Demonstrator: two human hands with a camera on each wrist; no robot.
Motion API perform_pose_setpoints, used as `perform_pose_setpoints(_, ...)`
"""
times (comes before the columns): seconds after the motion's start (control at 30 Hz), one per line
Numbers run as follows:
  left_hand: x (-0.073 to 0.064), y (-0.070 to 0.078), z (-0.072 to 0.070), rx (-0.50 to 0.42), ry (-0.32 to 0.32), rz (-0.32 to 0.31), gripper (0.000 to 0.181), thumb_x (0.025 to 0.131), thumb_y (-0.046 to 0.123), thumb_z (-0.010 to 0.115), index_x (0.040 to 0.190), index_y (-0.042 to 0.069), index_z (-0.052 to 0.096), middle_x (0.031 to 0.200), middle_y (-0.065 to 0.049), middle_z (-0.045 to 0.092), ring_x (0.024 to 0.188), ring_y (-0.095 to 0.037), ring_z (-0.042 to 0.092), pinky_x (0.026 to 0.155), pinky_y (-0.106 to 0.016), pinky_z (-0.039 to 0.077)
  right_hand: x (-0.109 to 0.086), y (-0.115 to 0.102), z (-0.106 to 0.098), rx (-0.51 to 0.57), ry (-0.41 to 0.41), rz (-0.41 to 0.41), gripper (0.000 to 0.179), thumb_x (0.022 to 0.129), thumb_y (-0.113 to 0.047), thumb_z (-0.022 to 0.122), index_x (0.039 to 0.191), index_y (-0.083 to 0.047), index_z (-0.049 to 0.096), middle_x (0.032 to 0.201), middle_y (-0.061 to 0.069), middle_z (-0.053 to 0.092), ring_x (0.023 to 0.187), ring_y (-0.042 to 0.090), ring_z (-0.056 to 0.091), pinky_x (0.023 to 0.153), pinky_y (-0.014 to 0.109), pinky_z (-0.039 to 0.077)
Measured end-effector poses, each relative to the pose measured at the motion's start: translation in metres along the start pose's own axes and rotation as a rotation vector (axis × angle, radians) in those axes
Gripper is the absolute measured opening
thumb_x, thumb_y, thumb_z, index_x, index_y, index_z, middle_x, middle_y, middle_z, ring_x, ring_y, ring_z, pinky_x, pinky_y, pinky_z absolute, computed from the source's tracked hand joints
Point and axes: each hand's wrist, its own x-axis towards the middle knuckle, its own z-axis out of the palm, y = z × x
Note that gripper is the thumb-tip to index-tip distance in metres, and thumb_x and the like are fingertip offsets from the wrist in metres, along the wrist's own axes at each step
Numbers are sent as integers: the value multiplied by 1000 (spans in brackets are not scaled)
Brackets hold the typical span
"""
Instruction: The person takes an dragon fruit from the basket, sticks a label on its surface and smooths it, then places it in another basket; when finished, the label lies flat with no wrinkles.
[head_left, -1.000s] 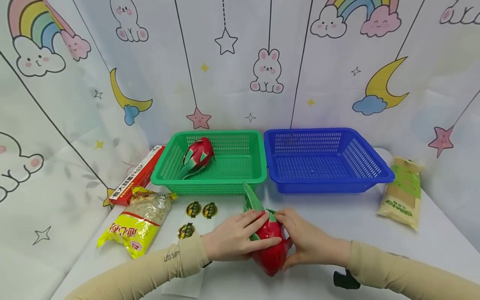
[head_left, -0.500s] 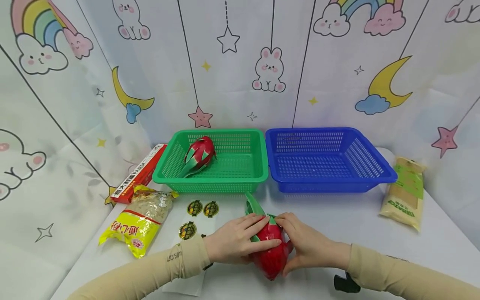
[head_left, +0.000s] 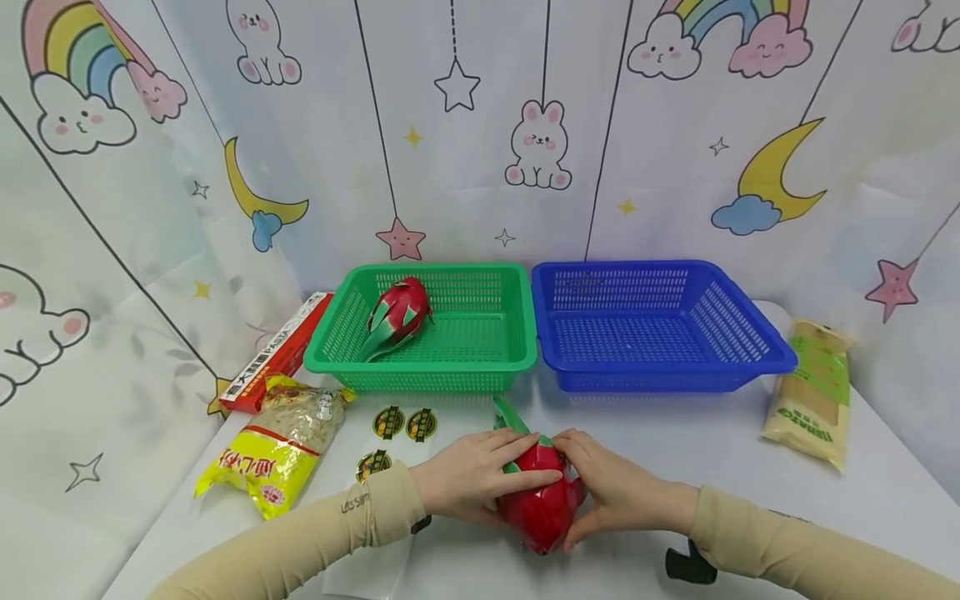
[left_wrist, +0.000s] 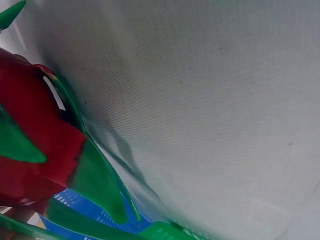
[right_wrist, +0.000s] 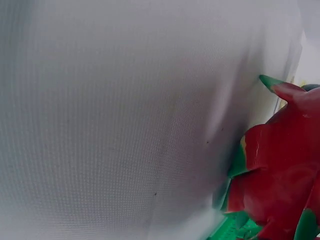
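Note:
In the head view, a red dragon fruit with green leaf tips is between my two hands, low in the middle. My left hand grips it from the left, fingers lying over its upper side. On the other side my right hand holds it, fingertips near the top and thumb lower down. The left wrist view shows the dragon fruit at its left edge; the right wrist view has the dragon fruit at its right. A second dragon fruit lies in the green basket.
A blue basket stands beside the green one. At left are a yellow food bag, a red pasta box and a white sheet with round stickers. A beige and green packet lies at right.
The held dragon fruit's long green tip has come lower, away from the green basket's front edge. Both hands keep their hold in nearly the same place. The head view has shifted slightly.

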Motion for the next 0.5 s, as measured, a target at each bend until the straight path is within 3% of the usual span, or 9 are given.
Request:
perform_pose_setpoints(0.2,-1,-2,4,-37,-51,-16,84,69,59,70,139,23,39,133,-10,49,116,-19,49,88,-27,50,1,2,1,84,-45,34,93,57,-53,80,127,-10,37,118,-6,42,104,7,47,85,25,51)
perform_pose_setpoints(0.5,3,-3,4,-73,-106,-53,87,71,57,69,143,24,32,136,-10,44,118,-20,46,88,-28,50,3,7,-2,51,-58,28,94,58,-58,77,128,-10,37,119,-7,43,106,7,48,86,26,50)
